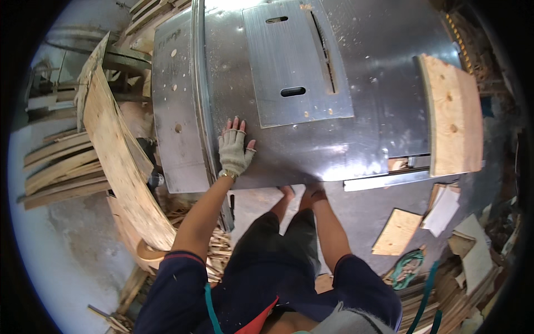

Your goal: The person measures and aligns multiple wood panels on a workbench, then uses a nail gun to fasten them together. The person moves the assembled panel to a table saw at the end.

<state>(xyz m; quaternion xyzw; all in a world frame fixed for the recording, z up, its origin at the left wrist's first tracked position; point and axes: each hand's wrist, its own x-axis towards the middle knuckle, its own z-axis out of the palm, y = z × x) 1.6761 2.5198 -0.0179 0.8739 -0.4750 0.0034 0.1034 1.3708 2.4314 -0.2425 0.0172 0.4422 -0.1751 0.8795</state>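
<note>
My left hand (235, 151), in a pale fingerless glove, lies flat on the metal top of a table saw (300, 145), fingers spread and nothing held. It rests beside a long metal rail (200, 83) and near the corner of a lighter insert plate (272, 67). That plate has a long narrow slot (322, 50) and two oval holes. My right forearm (331, 231) reaches forward to the near edge of the saw table. Beyond the wrist, my right hand is hidden below that edge, so its fingers do not show.
A plywood piece (453, 117) sits on the table's right end. Long curved plywood sheets (119, 150) lean at the left, near stacked wood strips (61, 167). On the floor at right lie a plywood offcut (396, 231), a white sheet (442, 210) and a green coil (408, 269).
</note>
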